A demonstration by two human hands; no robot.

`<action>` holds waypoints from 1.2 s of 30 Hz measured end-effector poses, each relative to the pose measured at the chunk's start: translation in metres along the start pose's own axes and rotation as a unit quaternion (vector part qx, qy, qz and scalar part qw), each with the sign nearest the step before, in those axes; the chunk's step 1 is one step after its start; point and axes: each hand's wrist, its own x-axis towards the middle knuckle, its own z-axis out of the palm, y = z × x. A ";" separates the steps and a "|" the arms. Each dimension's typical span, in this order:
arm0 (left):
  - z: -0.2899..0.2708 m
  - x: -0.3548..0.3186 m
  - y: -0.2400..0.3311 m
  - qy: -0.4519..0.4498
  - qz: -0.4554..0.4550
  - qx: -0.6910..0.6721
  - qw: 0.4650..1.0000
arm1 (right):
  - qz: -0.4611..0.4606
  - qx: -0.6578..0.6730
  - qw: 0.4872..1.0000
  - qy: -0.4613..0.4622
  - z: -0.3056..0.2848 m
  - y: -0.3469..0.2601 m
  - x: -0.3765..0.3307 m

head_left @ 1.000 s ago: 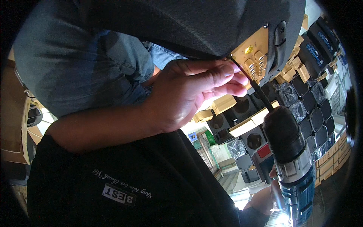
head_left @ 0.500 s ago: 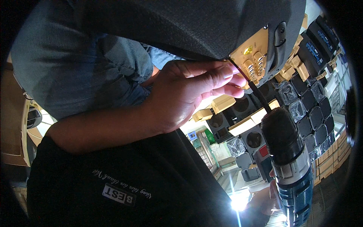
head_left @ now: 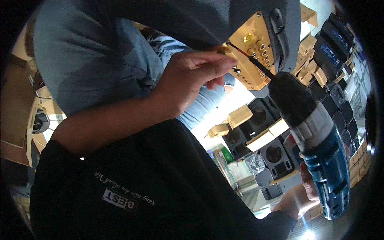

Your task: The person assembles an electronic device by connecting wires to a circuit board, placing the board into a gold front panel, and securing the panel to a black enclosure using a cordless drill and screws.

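Head view: left hand (head_left: 188, 82) pinches the bit tip against a gold panel (head_left: 250, 48) screw, steadying it; right hand (head_left: 310, 182) grips the blue drill (head_left: 320, 148).

Metal, plastic and cloth finishes

Glossy gold metal panel (head_left: 251, 52) on a matt grey cloth-covered cabinet (head_left: 192, 20); shiny blue plastic drill (head_left: 316, 148) with matt black chuck and slim dark metal bit (head_left: 256, 64).

1. This is a workshop or small factory where speakers are put together.
2. Stacks of black speaker boxes (head_left: 276, 154) fill the floor behind, with more (head_left: 340, 40) piled against the wall.
3. Cardboard cartons (head_left: 240, 116) lie among them.
4. A cordless drill (head_left: 316, 148) is at work on a gold panel (head_left: 250, 52).
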 end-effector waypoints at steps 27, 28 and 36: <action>0.016 -0.053 -0.066 -0.025 0.030 0.395 0.918 | 0.099 0.592 0.790 0.121 0.325 0.093 -0.184; 0.022 -0.052 -0.070 -0.010 0.033 0.370 0.928 | 0.099 0.589 0.793 0.125 0.329 0.095 -0.184; 0.046 -0.044 -0.082 0.031 0.038 0.180 0.982 | 0.117 0.524 0.836 0.109 0.348 0.125 -0.186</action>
